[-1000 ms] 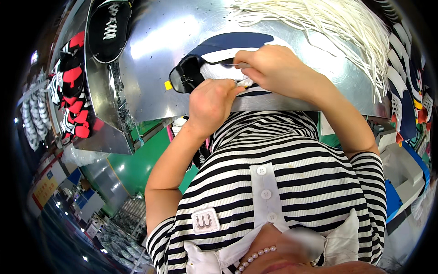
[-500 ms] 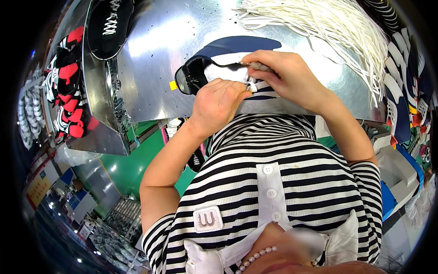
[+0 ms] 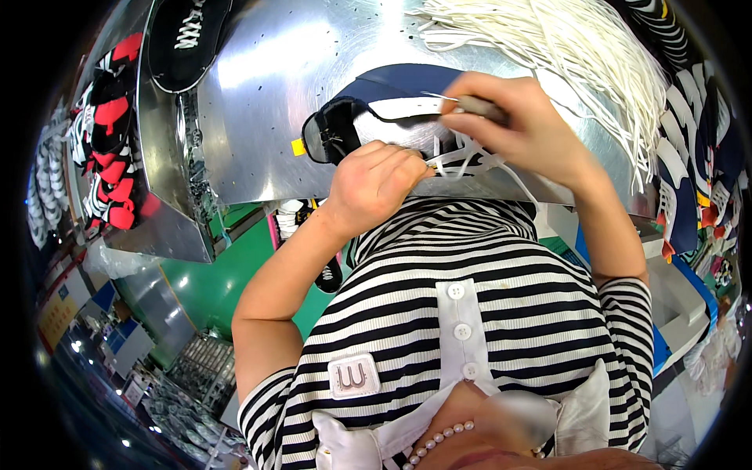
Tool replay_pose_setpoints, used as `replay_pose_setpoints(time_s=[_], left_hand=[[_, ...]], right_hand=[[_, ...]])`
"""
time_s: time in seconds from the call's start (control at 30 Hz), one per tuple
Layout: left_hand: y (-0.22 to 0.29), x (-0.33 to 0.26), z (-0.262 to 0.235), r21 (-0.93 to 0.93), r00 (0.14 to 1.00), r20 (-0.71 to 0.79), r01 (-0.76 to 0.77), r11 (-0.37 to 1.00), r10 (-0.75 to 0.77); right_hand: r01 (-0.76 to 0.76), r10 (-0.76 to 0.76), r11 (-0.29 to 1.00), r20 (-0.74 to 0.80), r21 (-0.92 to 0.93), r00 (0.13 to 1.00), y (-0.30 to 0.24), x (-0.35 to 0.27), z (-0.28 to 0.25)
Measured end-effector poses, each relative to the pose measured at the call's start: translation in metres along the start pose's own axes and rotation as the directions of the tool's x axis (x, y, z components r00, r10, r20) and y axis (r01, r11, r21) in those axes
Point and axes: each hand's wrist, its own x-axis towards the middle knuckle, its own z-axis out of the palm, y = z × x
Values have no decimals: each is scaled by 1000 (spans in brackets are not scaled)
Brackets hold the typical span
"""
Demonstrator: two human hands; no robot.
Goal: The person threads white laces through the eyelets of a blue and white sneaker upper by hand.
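Observation:
A navy and white shoe upper (image 3: 399, 81) with a black lining lies on its side on the metal table. My left hand (image 3: 376, 182) is closed on its near edge, by the eyelets, the fingertips partly hidden. A white shoelace (image 3: 518, 183) runs in loose loops from the upper, below my right hand. That right hand (image 3: 523, 125) is lifted over the toe end, its fingers wrapped round the stubby handle of an awl-like tool (image 3: 484, 110). The tool's thin metal tip points left, above the upper and apart from it.
A heap of white laces (image 3: 548, 55) covers the table's far right. At the far left lies a black laced shoe (image 3: 186, 43). Red, black and white uppers (image 3: 113, 141) hang left of the table (image 3: 258, 149); navy and white uppers (image 3: 681, 188) hang at the right.
My right hand has drawn the tool up and right, away from the eyelets. More white lace now hangs in loops. My left hand stays in place on the upper.

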Motion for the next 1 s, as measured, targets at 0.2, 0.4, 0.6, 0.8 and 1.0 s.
replay_pose_setpoints(time_s=[0.2, 0.4, 0.6, 0.8, 1.0], left_hand=[[0, 7, 2, 26, 1000, 6, 10, 1000, -10], [1, 3, 0, 28, 1000, 19, 8, 1000, -9], [2, 3, 3, 14, 999, 16, 36, 999, -36], [9, 5, -6, 12, 977, 84, 196, 981, -196], [14, 25, -16, -215, 657, 264, 753, 621, -706]], right_hand=[[143, -141, 990, -183, -7, 973, 16, -20, 27], [131, -154, 939, -46, -317, 987, 16, -11, 36], [-99, 97, 995, -37, -35, 995, 19, -15, 33], [223, 25, 890, -530, 398, 847, 14, 1, -8], [46, 98, 931, -371, 361, 924, 29, 4, 36]])
